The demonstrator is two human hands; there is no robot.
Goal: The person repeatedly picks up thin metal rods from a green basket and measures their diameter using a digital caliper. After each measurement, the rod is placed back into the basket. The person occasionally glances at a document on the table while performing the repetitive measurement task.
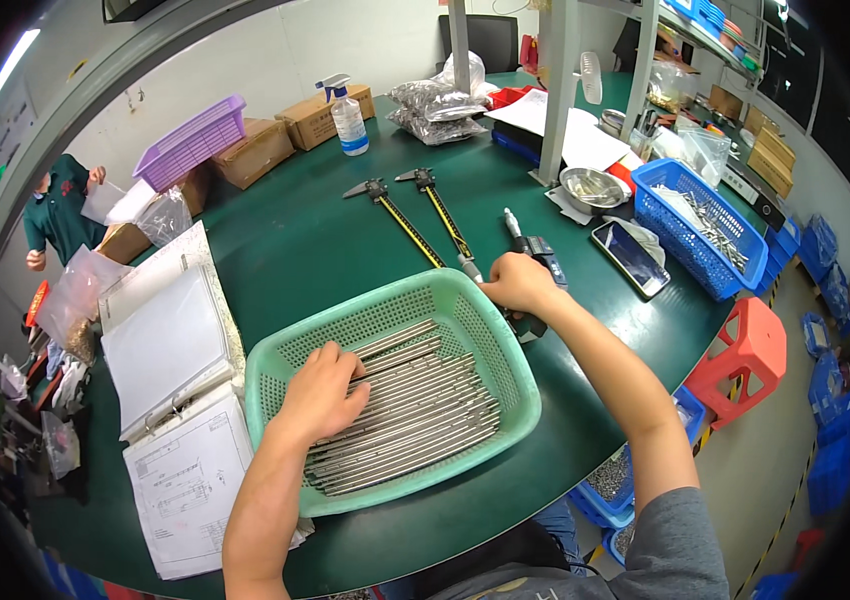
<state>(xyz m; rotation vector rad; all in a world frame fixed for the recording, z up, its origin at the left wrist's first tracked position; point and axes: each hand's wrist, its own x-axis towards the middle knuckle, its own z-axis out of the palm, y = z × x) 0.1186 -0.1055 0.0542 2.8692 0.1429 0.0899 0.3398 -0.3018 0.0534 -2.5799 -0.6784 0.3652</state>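
A light green perforated plastic basket (523, 420) sits in front of me with many thin metal rods (415, 410) lying side by side in it. My left hand (325, 393) reaches into the basket, fingers bent down over the rods near the upper left; its fingertips are partly hidden. My right hand (522, 283) is closed at the far right corner of the basket, gripping a digital micrometer (542, 258) with a dark body and silver ends. Part of the micrometer is covered by the hand.
Two calipers (407, 225) lie beyond the basket. An open binder (170, 350) is at left. To the right are a phone (631, 259), a metal bowl (592, 188), a blue basket (695, 225) of metal parts and a red stool (742, 360). A spray bottle (350, 122) stands behind. Another person (67, 210) is at far left.
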